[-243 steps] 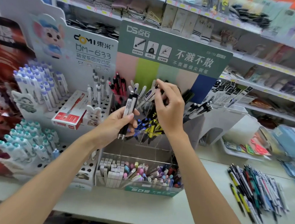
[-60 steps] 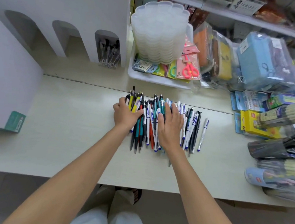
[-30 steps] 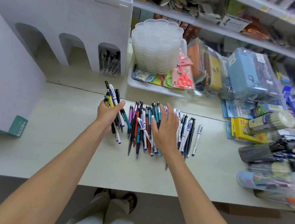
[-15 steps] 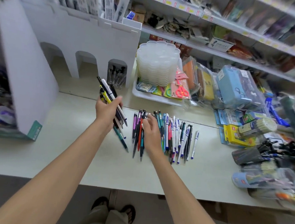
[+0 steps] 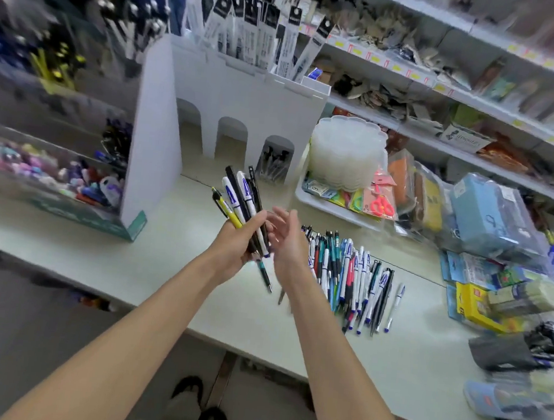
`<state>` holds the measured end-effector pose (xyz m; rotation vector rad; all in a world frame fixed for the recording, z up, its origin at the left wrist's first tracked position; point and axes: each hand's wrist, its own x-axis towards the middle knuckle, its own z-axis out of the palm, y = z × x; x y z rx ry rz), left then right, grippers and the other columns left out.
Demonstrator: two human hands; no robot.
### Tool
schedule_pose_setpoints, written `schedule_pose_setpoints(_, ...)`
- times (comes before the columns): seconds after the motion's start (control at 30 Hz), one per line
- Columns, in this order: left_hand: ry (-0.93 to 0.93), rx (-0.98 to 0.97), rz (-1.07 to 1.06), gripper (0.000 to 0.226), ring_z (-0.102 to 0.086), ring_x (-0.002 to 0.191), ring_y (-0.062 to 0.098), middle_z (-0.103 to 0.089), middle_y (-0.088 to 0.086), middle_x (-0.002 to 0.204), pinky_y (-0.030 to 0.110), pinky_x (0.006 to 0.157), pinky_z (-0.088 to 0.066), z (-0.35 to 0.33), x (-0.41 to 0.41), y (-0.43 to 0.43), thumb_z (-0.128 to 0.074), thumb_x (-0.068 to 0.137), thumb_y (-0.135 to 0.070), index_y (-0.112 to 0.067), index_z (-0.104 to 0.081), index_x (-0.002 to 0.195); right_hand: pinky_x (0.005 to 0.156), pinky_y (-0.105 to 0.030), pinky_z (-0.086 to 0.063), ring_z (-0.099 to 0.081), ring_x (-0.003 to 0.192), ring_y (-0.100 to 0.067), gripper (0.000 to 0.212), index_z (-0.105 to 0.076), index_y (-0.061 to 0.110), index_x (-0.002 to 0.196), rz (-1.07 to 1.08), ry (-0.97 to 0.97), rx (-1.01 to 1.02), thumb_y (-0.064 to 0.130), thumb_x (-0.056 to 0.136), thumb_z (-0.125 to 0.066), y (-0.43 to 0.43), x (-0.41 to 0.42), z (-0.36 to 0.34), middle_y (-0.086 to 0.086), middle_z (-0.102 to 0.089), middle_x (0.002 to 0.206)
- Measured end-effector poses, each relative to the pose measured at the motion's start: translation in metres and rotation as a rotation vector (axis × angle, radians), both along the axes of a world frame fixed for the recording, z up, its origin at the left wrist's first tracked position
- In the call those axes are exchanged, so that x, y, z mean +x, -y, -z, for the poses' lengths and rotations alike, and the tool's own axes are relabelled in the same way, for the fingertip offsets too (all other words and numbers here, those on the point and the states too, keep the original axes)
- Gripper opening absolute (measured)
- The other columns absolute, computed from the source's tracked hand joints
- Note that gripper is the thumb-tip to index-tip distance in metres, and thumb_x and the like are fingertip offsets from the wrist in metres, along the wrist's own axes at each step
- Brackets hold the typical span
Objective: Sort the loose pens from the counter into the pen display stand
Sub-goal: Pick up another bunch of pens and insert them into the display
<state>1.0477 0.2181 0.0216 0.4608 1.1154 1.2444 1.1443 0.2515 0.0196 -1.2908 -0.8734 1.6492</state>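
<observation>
Pen display stand (image 5: 150, 152), blurred at left, holds assorted pens. Left hand (image 5: 231, 252), raised, has fingers clamped on a fanned pen bunch (image 5: 241, 203). Right hand (image 5: 287, 244) hovers beside, fingers apart. Loose pens (image 5: 353, 277) lie on the surface (image 5: 163, 267); a white tray (image 5: 329, 209) holds stacked clear tubs (image 5: 346, 152).

A blue "A"-like mark stands on the white pens (image 5: 246, 188); every other label is too blurred to read.
</observation>
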Motion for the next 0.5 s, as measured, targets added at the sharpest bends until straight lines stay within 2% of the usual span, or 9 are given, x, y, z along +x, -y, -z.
schedule_pose_setpoints(0.07, 0.028, 0.038, 0.088, 0.014, -0.061, 0.072, 0.019, -0.063, 0.005, 0.080, 0.050, 0.090, -0.055, -0.008, -0.028, 0.015, -0.064, 0.093, -0.027, -0.013, -0.065, 0.093, 0.093, -0.030, -0.050, -0.061, 0.108, -0.017, 0.033, -0.056, 0.018, 0.128, -0.187, 0.176, 0.230, 0.034, 0.102, -0.045, -0.007, -0.007, -0.027, -0.003, -0.065, 0.117)
schedule_pose_setpoints(0.1, 0.007, 0.045, 0.124, 0.017, -0.061, 0.073, 0.019, -0.063, 0.006, 0.082, 0.050, 0.088, -0.056, -0.012, -0.042, 0.022, -0.064, 0.092, -0.027, -0.011, -0.063, 0.098, 0.094, -0.029, -0.051, -0.061, 0.111, -0.014, 0.041, -0.049, 0.020, 0.138, -0.296, 0.231, 0.309, 0.033, 0.099, -0.053, -0.008, -0.015, -0.041, 0.000, -0.063, 0.121)
schedule_pose_setpoints(0.17, -0.070, 0.063, 0.170, 0.020, -0.062, 0.072, 0.020, -0.066, 0.009, 0.088, 0.045, 0.080, -0.058, -0.024, -0.067, 0.033, -0.063, 0.092, -0.022, -0.008, -0.063, 0.106, 0.085, -0.024, -0.055, -0.063, 0.107, -0.009, 0.054, -0.045, 0.023, 0.143, -0.468, 0.334, 0.428, 0.026, 0.093, -0.066, -0.008, -0.035, -0.061, 0.005, -0.064, 0.118)
schedule_pose_setpoints(0.2, -0.097, 0.080, 0.177, 0.020, -0.062, 0.071, 0.020, -0.068, 0.011, 0.091, 0.041, 0.073, -0.057, -0.029, -0.081, 0.036, -0.062, 0.094, -0.020, -0.007, -0.064, 0.109, 0.080, -0.023, -0.056, -0.066, 0.102, -0.009, 0.050, -0.051, 0.021, 0.138, -0.498, 0.353, 0.485, 0.020, 0.091, -0.068, -0.007, -0.049, -0.068, 0.004, -0.068, 0.114)
schedule_pose_setpoints(0.3, -0.152, 0.129, 0.151, 0.023, -0.064, 0.070, 0.020, -0.071, 0.012, 0.094, 0.031, 0.062, -0.054, -0.043, -0.125, 0.041, -0.059, 0.096, -0.018, -0.007, -0.064, 0.116, 0.073, -0.022, -0.054, -0.070, 0.091, -0.010, 0.026, -0.067, 0.016, 0.115, -0.472, 0.281, 0.581, 0.008, 0.090, -0.068, -0.007, -0.087, -0.083, 0.000, -0.075, 0.104)
schedule_pose_setpoints(0.43, -0.214, 0.180, 0.088, 0.019, -0.072, 0.078, 0.024, -0.075, 0.013, 0.092, 0.030, 0.061, -0.056, -0.055, -0.187, 0.034, -0.059, 0.096, -0.014, -0.009, -0.064, 0.113, 0.080, -0.016, -0.051, -0.067, 0.091, 0.000, 0.023, -0.065, 0.024, 0.108, -0.423, 0.282, 0.671, 0.005, 0.095, -0.060, -0.010, -0.147, -0.101, 0.013, -0.072, 0.098)
schedule_pose_setpoints(0.5, -0.210, 0.182, 0.039, 0.015, -0.073, 0.074, 0.025, -0.075, 0.013, 0.089, 0.029, 0.059, -0.057, -0.059, -0.224, 0.025, -0.059, 0.094, -0.010, -0.005, -0.065, 0.107, 0.085, -0.019, -0.049, -0.065, 0.094, -0.001, 0.018, -0.063, 0.022, 0.109, -0.313, 0.351, 0.743, 0.010, 0.098, -0.055, -0.018, -0.181, -0.106, 0.009, -0.069, 0.099)
